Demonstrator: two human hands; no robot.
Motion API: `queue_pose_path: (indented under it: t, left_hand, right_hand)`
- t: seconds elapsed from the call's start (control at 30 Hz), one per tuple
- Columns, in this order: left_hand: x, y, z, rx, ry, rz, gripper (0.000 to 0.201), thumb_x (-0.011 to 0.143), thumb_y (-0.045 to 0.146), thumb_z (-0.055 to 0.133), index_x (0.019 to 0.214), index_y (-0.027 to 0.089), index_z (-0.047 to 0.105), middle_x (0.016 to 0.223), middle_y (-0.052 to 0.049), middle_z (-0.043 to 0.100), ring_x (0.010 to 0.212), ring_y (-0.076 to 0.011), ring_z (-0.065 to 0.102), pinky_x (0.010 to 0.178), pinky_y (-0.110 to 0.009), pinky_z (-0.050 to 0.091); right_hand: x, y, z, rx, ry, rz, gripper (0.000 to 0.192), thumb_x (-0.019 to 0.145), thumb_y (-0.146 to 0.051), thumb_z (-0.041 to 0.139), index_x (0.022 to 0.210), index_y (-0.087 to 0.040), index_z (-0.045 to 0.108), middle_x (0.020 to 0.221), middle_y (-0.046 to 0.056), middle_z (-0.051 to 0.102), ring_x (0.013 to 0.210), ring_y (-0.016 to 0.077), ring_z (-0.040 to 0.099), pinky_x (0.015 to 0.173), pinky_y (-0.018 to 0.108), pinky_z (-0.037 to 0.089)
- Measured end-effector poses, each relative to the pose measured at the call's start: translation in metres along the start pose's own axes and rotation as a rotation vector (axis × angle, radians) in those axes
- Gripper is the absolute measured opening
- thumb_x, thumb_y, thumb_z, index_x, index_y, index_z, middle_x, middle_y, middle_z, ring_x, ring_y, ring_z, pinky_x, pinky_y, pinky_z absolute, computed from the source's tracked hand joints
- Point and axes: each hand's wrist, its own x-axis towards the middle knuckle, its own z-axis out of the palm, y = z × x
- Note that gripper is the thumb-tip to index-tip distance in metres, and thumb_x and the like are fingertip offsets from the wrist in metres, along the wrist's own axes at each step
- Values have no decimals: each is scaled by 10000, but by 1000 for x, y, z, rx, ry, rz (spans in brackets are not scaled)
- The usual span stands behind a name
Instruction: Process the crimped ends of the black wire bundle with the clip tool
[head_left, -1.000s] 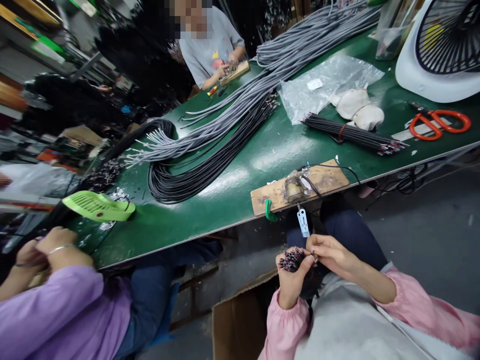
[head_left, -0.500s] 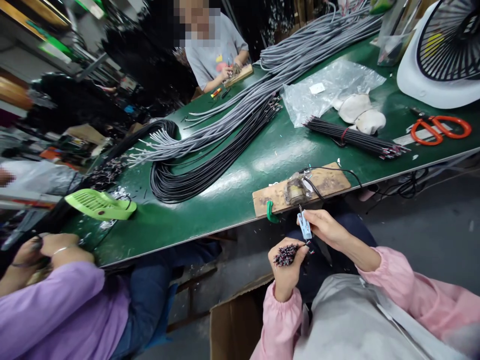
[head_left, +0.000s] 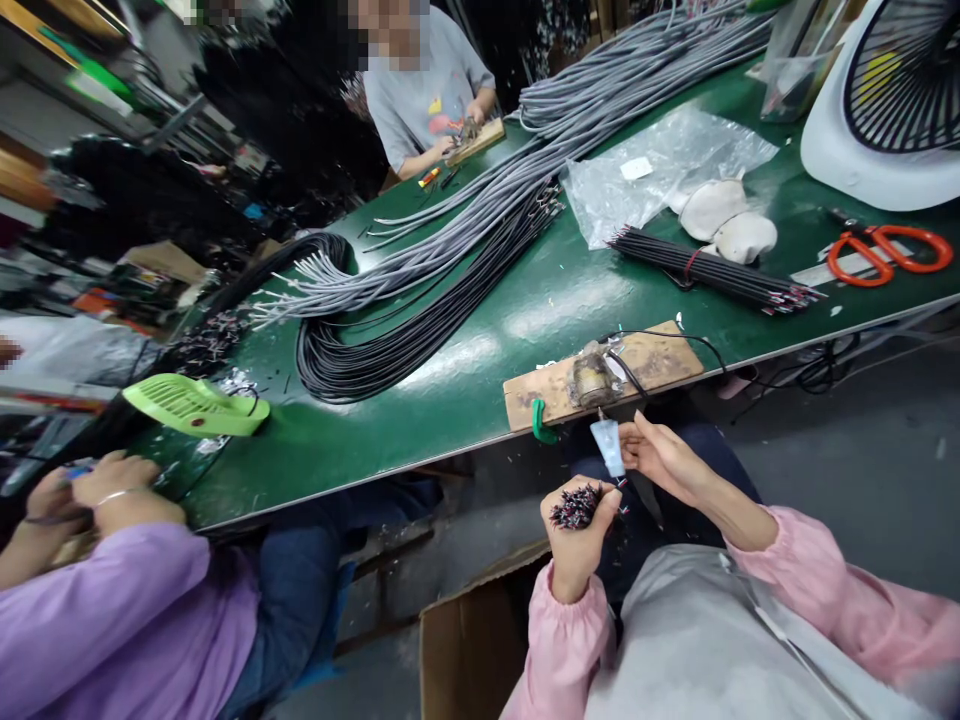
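Note:
In the head view my left hand (head_left: 576, 530) is closed round a bundle of thin black cables (head_left: 576, 508), whose stripped red and white ends stick out at the top. Between its thumb and finger, one cable's wire ends (head_left: 621, 484) meet the tip of a light blue clip (head_left: 608, 447). That clip, blurred, hangs from the shaft of a small motor (head_left: 592, 380) fixed on a wooden board (head_left: 660, 358). Just right of the clip, my right hand (head_left: 664, 455) holds nothing, its fingers loosely apart.
A green clamp (head_left: 540, 422) grips the board at the table edge. Beyond lie a tied cable bundle (head_left: 709, 268), orange-handled scissors (head_left: 892, 255), a plastic bag (head_left: 660, 165), grey cables (head_left: 480, 220) and a white fan (head_left: 832, 150). A co-worker in purple (head_left: 127, 600) sits at left; another person sits opposite.
My right hand has let go of the blue clip and moved slightly right. The clip, sharp before, is now smeared by motion. My left hand still grips the cables.

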Motion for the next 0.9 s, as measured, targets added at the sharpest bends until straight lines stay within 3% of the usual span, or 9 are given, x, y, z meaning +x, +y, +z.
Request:
queue_pose_path:
  t: [0.1, 0.27, 0.4, 0.5, 0.6, 0.77, 0.9]
  left_hand:
    - [-3, -1, -2, -3, -15, 4, 105, 721, 125, 660, 623, 156, 643, 606, 16, 614, 577, -115, 560, 592, -228, 449]
    - [-9, -3, -4, -34, -80, -52, 70, 719, 148, 671, 650, 147, 661, 610, 7, 630, 537, -110, 559, 551, -227, 449]
    - [-13, -3, -4, -141, -150, -152, 98, 715, 187, 681, 643, 135, 639, 539, 18, 599, 473, -96, 530, 496, -215, 437]
    - [-15, -2, -3, -213, -170, -206, 112, 712, 196, 686, 645, 133, 621, 530, 20, 596, 462, -88, 521, 487, -209, 431]
    - [-16, -2, -1, -258, -173, -219, 99, 713, 190, 686, 661, 138, 620, 548, 20, 600, 467, -85, 519, 493, -208, 427]
    - [-14, -2, 0, -198, -205, -84, 62, 695, 156, 703, 643, 143, 670, 605, -7, 617, 545, -116, 561, 552, -239, 448]
    - [-13, -4, -2, -117, -184, 48, 45, 675, 114, 712, 678, 153, 690, 656, -29, 652, 599, -144, 595, 589, -260, 461]
  right_hand:
    - [-14, 1, -8, -222, 24, -41, 255, 834, -378, 594, 821, -136, 675, 682, 21, 594, 631, 106, 500, 592, 219, 381]
    - [-41, -1, -5, -471, -73, -105, 187, 830, -316, 606, 905, -159, 674, 764, 33, 628, 713, 143, 572, 684, 265, 429]
    - [-48, -9, 2, -704, -177, -305, 169, 861, -252, 565, 961, -176, 678, 803, 53, 630, 751, 155, 562, 690, 285, 426]
    - [-47, -11, 3, -822, -206, -404, 113, 848, -226, 585, 867, -171, 682, 765, 53, 636, 739, 161, 542, 718, 306, 408]
    - [-45, -6, 1, -744, -169, -380, 151, 828, -273, 611, 732, -160, 639, 692, 30, 576, 685, 151, 502, 671, 293, 389]
    - [-47, 11, -1, -385, -225, -107, 237, 823, -372, 593, 754, -146, 570, 717, 7, 489, 671, 132, 473, 624, 257, 373]
    - [-42, 6, -1, -383, -130, -52, 235, 816, -365, 596, 740, -147, 551, 670, -16, 467, 629, 115, 440, 597, 235, 348]
